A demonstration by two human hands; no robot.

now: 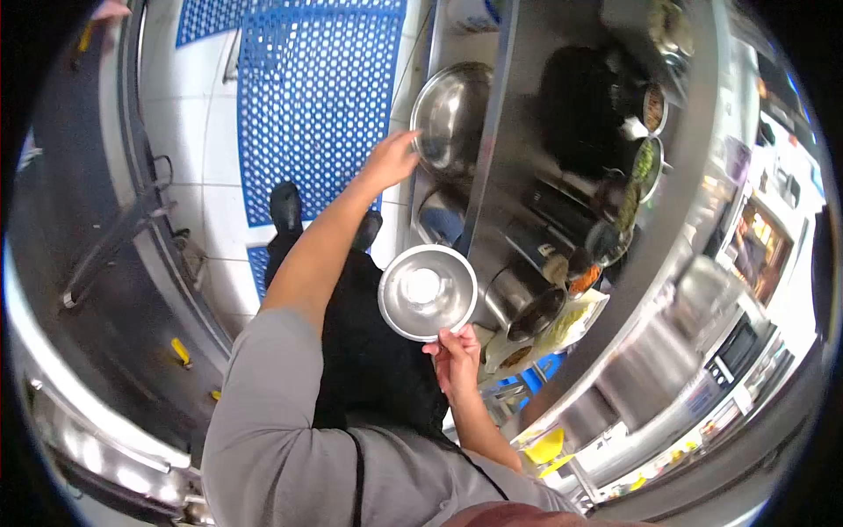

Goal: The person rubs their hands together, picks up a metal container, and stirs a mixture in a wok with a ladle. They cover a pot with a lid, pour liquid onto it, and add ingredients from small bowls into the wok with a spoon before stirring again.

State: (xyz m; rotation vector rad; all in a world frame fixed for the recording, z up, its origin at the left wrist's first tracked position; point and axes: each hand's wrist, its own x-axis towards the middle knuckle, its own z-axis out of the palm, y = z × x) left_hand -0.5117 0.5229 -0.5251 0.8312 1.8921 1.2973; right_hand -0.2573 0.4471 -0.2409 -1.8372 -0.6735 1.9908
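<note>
My right hand (457,358) pinches the rim of a small round metal bowl (397,279), held in front of my dark apron with its inside facing up. My left hand (392,161) is stretched out to the lower shelf, its fingers closed at the rim of a large shiny metal bowl (452,110). The fingertips there are partly hidden, and the large bowl still lies on the shelf. Beside it on the same shelf is another metal container (442,215).
A steel counter (518,114) runs along the right, with a metal pot (514,294) and containers of food, one holding chopped greens (648,162). A blue perforated mat (316,105) covers the tiled floor. A dark counter with a handle (105,263) stands at left.
</note>
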